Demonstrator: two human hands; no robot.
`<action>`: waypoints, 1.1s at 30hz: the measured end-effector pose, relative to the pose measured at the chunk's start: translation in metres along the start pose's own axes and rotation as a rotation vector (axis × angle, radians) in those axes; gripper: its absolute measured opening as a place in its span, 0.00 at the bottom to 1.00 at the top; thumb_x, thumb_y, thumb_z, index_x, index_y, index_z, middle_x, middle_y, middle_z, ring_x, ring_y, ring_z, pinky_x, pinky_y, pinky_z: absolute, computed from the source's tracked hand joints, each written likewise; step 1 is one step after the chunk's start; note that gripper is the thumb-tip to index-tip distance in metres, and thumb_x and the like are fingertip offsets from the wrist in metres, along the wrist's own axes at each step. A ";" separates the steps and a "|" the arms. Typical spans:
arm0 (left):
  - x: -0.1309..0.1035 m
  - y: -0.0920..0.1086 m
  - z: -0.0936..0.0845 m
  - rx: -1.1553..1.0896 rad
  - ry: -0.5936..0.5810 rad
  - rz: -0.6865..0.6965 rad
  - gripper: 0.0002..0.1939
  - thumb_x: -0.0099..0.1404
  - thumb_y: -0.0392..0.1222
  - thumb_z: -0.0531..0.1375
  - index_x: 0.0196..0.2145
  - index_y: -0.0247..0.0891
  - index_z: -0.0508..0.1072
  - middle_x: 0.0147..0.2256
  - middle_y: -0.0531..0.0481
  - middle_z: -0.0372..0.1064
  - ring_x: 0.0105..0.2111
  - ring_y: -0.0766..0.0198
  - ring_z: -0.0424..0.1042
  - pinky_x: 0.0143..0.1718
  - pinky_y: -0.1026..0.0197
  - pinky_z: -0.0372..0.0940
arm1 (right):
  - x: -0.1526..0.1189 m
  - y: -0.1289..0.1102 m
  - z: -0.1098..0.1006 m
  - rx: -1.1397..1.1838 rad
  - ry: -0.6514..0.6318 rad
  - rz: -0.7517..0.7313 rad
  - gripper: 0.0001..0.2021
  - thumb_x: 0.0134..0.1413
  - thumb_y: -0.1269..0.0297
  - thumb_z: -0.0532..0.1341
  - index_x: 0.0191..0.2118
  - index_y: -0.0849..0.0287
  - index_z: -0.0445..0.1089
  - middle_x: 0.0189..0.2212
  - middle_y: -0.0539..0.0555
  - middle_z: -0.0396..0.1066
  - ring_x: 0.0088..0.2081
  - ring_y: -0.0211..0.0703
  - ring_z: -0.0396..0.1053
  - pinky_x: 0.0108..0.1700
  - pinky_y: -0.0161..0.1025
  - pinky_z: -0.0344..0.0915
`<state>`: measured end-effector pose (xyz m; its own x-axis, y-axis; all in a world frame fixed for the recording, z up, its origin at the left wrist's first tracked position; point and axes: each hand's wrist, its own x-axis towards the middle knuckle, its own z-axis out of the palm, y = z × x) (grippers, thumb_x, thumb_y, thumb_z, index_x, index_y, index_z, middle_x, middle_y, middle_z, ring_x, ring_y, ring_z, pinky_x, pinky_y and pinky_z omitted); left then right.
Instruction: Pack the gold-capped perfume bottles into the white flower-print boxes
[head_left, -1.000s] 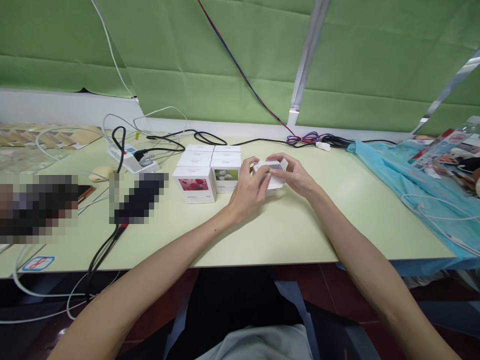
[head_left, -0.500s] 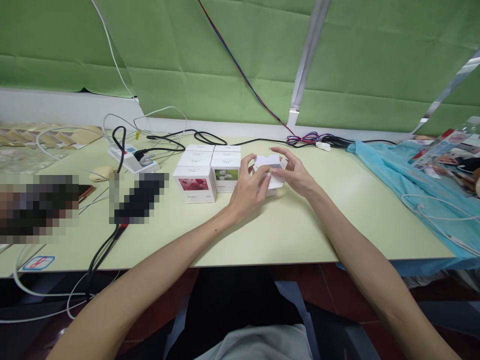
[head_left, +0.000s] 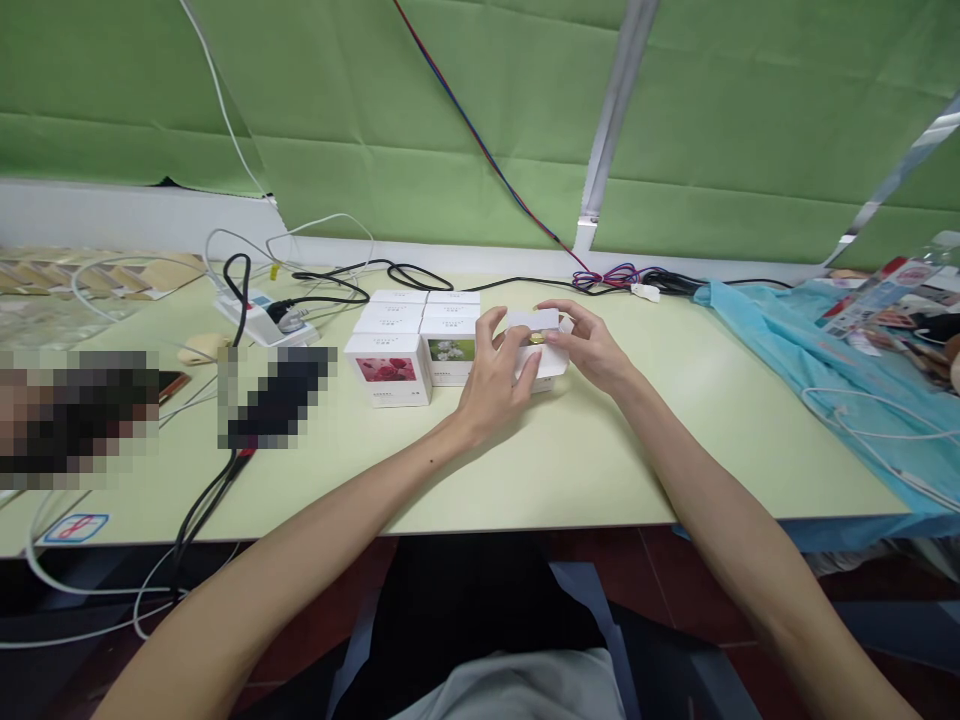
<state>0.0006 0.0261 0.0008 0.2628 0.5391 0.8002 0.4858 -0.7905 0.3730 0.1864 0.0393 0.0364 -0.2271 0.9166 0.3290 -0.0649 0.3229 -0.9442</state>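
A small white cardboard box [head_left: 553, 360] stands on the table between my hands, its top flaps raised. Inside its mouth shows something yellow-gold [head_left: 536, 338], too small to name. My left hand [head_left: 495, 375] grips the box's left side, thumb at the front and fingers over the top edge. From the right, my right hand [head_left: 589, 348] holds the box by its side and open flap. Just left of my left hand are closed white boxes in two rows, one with a red flower picture [head_left: 386, 370] and one with a white flower picture [head_left: 452, 350].
A power strip [head_left: 274, 318] with plugs and black cables lies at the back left. Pixelated dark objects [head_left: 281, 395] are on the left. A light blue sheet [head_left: 787, 345] covers the right side, with a bottle [head_left: 889, 290] and cables on it. Green cloth [head_left: 450, 120] hangs behind.
My fingers have shifted slightly apart over the box top, and the yellow-gold thing inside shows more plainly. The closed boxes have not moved.
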 end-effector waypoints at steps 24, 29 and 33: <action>0.004 0.001 -0.001 -0.047 0.071 0.089 0.18 0.72 0.45 0.57 0.55 0.42 0.56 0.50 0.41 0.60 0.53 0.54 0.65 0.50 0.49 0.69 | 0.002 -0.001 0.003 0.026 0.093 0.002 0.21 0.46 0.41 0.72 0.32 0.55 0.78 0.35 0.52 0.74 0.37 0.43 0.69 0.36 0.39 0.64; 0.003 0.001 -0.001 -0.045 0.059 0.050 0.23 0.72 0.46 0.57 0.60 0.43 0.56 0.52 0.40 0.60 0.53 0.54 0.65 0.50 0.49 0.69 | 0.003 0.004 0.001 0.009 0.091 -0.015 0.19 0.45 0.43 0.73 0.33 0.55 0.78 0.35 0.52 0.75 0.37 0.44 0.70 0.37 0.39 0.65; 0.003 0.001 -0.001 -0.031 0.040 0.028 0.24 0.72 0.48 0.56 0.62 0.43 0.57 0.53 0.40 0.59 0.53 0.53 0.66 0.52 0.48 0.68 | 0.003 0.004 0.000 -0.002 0.092 -0.017 0.19 0.46 0.43 0.72 0.33 0.55 0.78 0.36 0.52 0.75 0.38 0.44 0.70 0.37 0.39 0.65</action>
<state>0.0014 0.0263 0.0035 0.2424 0.5047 0.8285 0.4523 -0.8143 0.3638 0.1851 0.0435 0.0334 -0.1356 0.9288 0.3450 -0.0658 0.3390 -0.9385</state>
